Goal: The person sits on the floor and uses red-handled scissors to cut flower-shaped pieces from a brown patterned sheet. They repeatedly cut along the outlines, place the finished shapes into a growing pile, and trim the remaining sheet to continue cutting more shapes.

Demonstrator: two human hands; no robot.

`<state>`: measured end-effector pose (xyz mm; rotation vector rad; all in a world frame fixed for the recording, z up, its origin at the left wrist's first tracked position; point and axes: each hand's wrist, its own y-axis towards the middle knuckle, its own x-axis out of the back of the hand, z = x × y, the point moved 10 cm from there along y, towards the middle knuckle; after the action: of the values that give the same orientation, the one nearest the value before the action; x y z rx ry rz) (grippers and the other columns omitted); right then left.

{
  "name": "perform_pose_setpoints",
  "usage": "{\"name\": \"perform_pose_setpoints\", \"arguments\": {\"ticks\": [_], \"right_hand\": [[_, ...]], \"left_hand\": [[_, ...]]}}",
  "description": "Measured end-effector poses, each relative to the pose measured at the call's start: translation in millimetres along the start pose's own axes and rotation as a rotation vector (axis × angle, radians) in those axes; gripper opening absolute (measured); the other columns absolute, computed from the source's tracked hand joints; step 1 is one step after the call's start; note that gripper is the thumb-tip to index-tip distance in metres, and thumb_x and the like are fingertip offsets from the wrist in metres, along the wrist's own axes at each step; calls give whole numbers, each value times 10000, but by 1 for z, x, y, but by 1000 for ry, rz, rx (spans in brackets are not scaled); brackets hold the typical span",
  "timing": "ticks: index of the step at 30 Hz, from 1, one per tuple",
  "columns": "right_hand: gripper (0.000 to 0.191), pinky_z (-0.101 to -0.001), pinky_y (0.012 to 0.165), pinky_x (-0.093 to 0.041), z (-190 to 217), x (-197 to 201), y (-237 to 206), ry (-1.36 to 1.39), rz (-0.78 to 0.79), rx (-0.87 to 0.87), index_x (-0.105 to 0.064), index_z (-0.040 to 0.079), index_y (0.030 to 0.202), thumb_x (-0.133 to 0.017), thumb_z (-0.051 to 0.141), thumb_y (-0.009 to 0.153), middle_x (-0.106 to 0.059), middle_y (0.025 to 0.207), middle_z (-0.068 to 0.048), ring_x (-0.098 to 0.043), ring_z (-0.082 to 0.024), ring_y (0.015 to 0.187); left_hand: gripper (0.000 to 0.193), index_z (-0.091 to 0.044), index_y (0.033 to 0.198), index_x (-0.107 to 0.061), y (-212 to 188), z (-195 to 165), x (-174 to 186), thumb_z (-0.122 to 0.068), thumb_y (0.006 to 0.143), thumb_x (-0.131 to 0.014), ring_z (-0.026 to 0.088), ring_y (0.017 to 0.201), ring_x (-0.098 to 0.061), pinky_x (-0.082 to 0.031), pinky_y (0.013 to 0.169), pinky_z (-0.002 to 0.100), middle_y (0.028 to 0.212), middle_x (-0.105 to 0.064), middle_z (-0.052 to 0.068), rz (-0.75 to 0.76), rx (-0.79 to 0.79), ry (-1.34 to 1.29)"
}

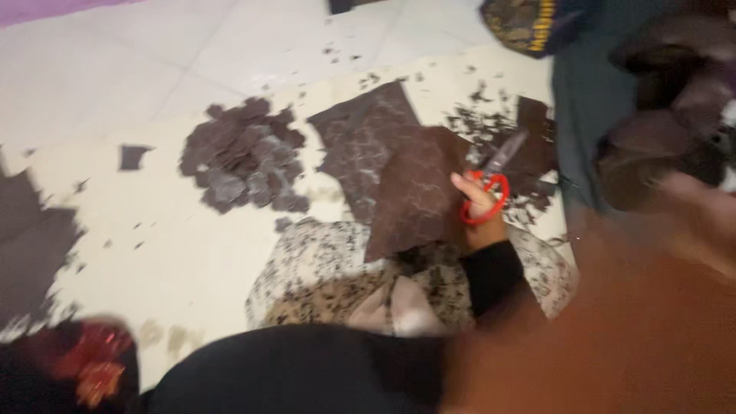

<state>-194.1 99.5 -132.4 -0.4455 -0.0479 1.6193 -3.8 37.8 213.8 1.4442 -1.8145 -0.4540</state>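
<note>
It looks like a home floor used as a craft spot: pale glossy floor tiles (253, 46), a cream mat (176, 253) strewn with dark brown sheets (406, 192), a heap of cut pieces (241, 157) and tiny scraps (491, 126).

White tiled floor (230, 46), glossy, grout lines visible. Cream mat (176, 253) spread over it, littered with dark scraps. Strip of purple fabric (46, 9) at top-left edge. Dark green cloth (586, 100) at right. Even indoor light, frame blurred, no walls in view.
</note>
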Motion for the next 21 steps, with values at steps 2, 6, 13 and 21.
{"name": "perform_pose_setpoints", "arguments": {"ticks": [2, 6, 13, 21], "right_hand": [[373, -271, 1105, -394, 26, -9, 3, 61, 125, 84, -627, -18, 1246, -709, 165, 931, -651, 1266, -23, -581, -118, 1225], [600, -327, 1139, -410, 65, -31, -4, 237, 262, 106, -474, -51, 1460, -676, 135, 926, -576, 1399, -83, -566, -173, 1286], [516, -243, 1083, -368, 121, -53, 2, 181, 300, 260, -530, 17, 1361, -735, 116, 897, -553, 1305, 11, -504, -92, 1248], [351, -235, 813, -388, 172, -25, -14, -306, 139, 632, -474, 111, 1048, -788, 22, 918, -447, 964, 38, -445, -69, 887]], "left_hand": [[977, 106, 1562, -237, -3, 57, 14, -468, 967, -757, 466, 1390, -410, -385, 1112, 474, 1521, -343, 382, -55, 116, 60], [995, 108, 1554, -251, -78, 209, 123, -505, 968, -771, 473, 1361, -419, -402, 1077, 477, 1504, -343, 395, -355, 757, 441], [665, -19, 1548, -482, -168, 287, 59, -387, 1027, -669, 173, 919, -640, -536, 783, 301, 1309, -630, 179, -377, 1055, -989], [287, 26, 1250, -688, -151, 273, 126, -46, 976, -730, 149, 947, -687, -567, 845, 281, 1136, -749, 116, -677, 840, -374]]}}
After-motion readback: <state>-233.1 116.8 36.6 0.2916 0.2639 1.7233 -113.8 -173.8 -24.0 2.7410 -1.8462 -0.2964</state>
